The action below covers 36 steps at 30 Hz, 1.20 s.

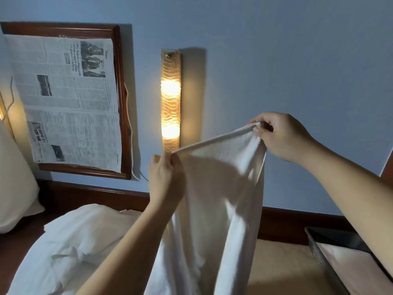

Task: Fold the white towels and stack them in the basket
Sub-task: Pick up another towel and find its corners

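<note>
Your left hand point(163, 177) pinches one top corner of the towel point(214, 201) at frame centre, and your right hand point(278, 135) pinches the other corner higher up, fingers curled tight on the hem. The top edge runs taut, slanting up to the right, while the towel's long axis hangs straight down toward the lower centre. At lower right the basket point(319, 252) holds a folded towel point(350, 262); a loose pile point(70, 241) lies lower left.
</note>
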{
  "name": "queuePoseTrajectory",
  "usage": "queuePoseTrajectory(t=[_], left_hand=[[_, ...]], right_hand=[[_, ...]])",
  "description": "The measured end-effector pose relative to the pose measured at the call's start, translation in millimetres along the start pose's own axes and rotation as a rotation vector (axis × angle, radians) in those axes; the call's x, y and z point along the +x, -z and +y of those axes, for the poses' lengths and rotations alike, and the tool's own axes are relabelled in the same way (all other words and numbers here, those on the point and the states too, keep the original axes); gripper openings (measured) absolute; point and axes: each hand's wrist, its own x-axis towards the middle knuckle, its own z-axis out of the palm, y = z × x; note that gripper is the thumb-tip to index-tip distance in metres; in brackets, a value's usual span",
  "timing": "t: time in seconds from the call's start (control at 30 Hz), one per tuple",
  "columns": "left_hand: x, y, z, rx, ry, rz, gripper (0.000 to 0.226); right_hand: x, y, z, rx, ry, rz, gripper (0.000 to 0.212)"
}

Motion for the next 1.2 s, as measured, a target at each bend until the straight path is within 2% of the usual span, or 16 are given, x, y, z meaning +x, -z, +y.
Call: queuePoseTrajectory(t=[0.1,0.2,0.27,0.37,0.43,0.53,0.67,0.87,0.97,1.0,1.07,1.1,1.2], left_hand=[[29,5,27,-0.033,-0.210,-0.076,0.033],[22,-10,27,-0.048,-0.362,-0.283,0.035],[2,-20,27,-0.173,-0.322,-0.438,0.034],[-28,-28,37,-0.458,-0.148,-0.659,0.028],[-42,-31,48,-0.541,-0.144,-0.718,0.031],[-49,-34,72,-0.496,-0.216,-0.613,0.035],[-37,-34,102,-0.377,-0.329,-0.384,0.020],[-45,-33,123,-0.256,-0.412,-0.361,0.026],[-44,-31,117,-0.333,-0.482,-0.451,0.010],[-40,-28,112,-0.342,-0.547,-0.495,0.013],[-28,-25,103,-0.265,-0.747,-0.525,0.040],[-23,-23,102,-0.178,-0.874,-0.508,0.044],[-10,-18,113,0.136,-1.283,-0.390,0.034]], right_hand=[[4,21,11,0.051,-0.085,0.128,0.021],[7,39,14,0.164,-0.142,0.212,0.024],[5,42,10,0.144,-0.117,0.143,0.024],[-2,43,0,0.051,-0.064,0.019,0.021],[-7,42,-2,0.040,-0.029,-0.058,0.021],[-15,39,-1,0.056,0.005,-0.155,0.021],[-23,37,6,0.096,0.040,-0.249,0.025],[-29,39,13,0.125,0.091,-0.219,0.028],[-32,46,16,0.153,0.091,-0.246,0.023],[-34,49,17,0.155,0.092,-0.252,0.023],[-38,53,18,0.178,0.086,-0.259,0.026],[-40,54,18,0.204,0.077,-0.260,0.027],[-42,54,16,0.307,0.031,-0.269,0.028]])
